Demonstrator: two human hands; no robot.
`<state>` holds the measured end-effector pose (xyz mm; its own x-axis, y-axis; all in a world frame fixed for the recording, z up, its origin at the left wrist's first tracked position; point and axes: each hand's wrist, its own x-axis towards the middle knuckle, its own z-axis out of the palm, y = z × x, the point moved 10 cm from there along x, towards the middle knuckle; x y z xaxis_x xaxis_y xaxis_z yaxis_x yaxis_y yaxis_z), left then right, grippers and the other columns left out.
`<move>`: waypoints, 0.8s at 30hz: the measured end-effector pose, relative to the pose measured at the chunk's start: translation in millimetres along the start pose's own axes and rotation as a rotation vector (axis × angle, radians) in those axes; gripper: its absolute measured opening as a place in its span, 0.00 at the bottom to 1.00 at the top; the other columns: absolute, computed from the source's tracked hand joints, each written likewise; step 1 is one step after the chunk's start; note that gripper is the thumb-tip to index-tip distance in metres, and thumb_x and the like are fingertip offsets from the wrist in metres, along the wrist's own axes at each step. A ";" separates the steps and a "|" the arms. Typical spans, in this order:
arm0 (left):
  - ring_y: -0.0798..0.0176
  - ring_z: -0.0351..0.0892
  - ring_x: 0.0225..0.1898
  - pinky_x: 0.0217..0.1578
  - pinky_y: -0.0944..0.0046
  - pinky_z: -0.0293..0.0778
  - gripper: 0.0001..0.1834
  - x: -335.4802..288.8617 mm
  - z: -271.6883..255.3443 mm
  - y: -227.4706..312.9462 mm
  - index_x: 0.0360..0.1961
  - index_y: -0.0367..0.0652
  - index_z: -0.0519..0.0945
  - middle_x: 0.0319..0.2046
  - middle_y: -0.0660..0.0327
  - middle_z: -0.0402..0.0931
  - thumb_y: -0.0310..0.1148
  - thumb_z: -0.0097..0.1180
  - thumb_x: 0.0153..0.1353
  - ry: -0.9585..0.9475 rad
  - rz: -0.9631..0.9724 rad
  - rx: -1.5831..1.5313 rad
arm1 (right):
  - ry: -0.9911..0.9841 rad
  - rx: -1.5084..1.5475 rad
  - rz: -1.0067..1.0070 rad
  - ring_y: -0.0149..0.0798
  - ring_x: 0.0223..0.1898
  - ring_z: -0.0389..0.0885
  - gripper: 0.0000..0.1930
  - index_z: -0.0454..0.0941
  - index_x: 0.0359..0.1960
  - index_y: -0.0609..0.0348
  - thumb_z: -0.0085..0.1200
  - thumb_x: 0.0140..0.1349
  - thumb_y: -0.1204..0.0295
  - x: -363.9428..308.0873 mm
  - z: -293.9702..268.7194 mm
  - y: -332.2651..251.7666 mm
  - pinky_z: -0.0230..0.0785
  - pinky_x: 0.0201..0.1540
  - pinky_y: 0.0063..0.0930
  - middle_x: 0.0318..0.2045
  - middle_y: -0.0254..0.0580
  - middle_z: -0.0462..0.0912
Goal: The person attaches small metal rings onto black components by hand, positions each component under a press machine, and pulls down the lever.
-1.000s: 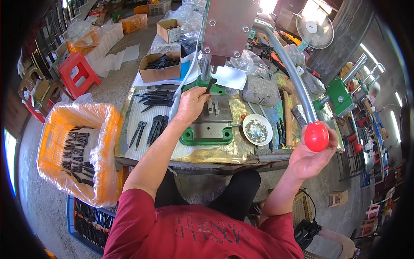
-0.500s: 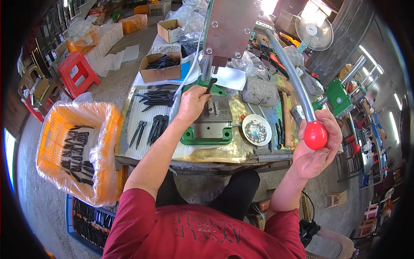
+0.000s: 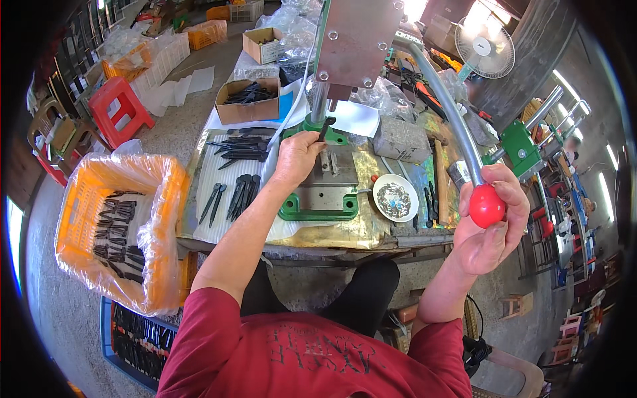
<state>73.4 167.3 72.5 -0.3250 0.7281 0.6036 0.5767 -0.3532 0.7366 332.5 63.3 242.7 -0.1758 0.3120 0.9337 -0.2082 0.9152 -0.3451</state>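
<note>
My left hand is closed with its fingertips around a dark metal tool piece, held upright under the ram of a green bench press. The hand covers the piece's lower part. On the right, the fingers of my right hand wrap round the red ball knob of the press's long steel lever. Beside my left forearm lie several black plier-like pieces on a white sheet. Another pile of black pieces sits behind them.
A cardboard box of black parts stands behind the piles. Right of the press are a white bowl of small shiny parts, a grey block and a hammer. A plastic-lined orange crate stands at the left; a fan is behind.
Both hands keep their grips and have barely moved. The dark piece sits very slightly further right and more upright; the red knob is almost where it was.
</note>
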 end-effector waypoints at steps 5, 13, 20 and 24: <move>0.67 0.68 0.17 0.20 0.69 0.64 0.05 -0.4 -0.8 0.3 0.26 0.37 0.75 0.16 0.58 0.70 0.25 0.52 0.46 0.000 0.015 -0.003 | -0.055 0.042 0.019 0.32 0.28 0.66 0.19 0.66 0.40 0.67 0.42 0.55 0.62 2.6 6.3 0.9 0.59 0.22 0.19 0.40 0.58 0.66; 0.63 0.70 0.19 0.22 0.68 0.65 0.06 0.1 -2.5 2.2 0.27 0.37 0.75 0.18 0.55 0.71 0.26 0.52 0.46 0.011 0.028 0.020 | -0.043 0.048 0.105 0.30 0.24 0.65 0.13 0.66 0.32 0.67 0.38 0.57 0.67 9.5 9.2 -0.5 0.59 0.20 0.17 0.36 0.57 0.68; 0.59 0.72 0.22 0.25 0.66 0.66 0.07 -0.2 -0.9 1.4 0.28 0.38 0.75 0.20 0.53 0.72 0.26 0.53 0.45 -0.017 -0.003 0.035 | 0.039 0.056 0.140 0.22 0.16 0.60 0.10 0.67 0.28 0.67 0.40 0.57 0.70 11.5 6.9 1.7 0.58 0.17 0.14 0.32 0.53 0.71; 0.57 0.72 0.23 0.25 0.65 0.66 0.07 -0.4 0.2 0.4 0.28 0.39 0.75 0.21 0.53 0.72 0.27 0.53 0.45 -0.028 -0.018 0.029 | 0.069 0.043 0.177 0.22 0.15 0.60 0.09 0.67 0.26 0.67 0.39 0.57 0.72 14.4 5.0 2.0 0.56 0.16 0.13 0.29 0.52 0.71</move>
<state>74.0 167.0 72.5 -0.3142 0.7504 0.5815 0.5931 -0.3231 0.7375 324.7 68.4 255.0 -0.1471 0.4851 0.8620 -0.2211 0.8333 -0.5067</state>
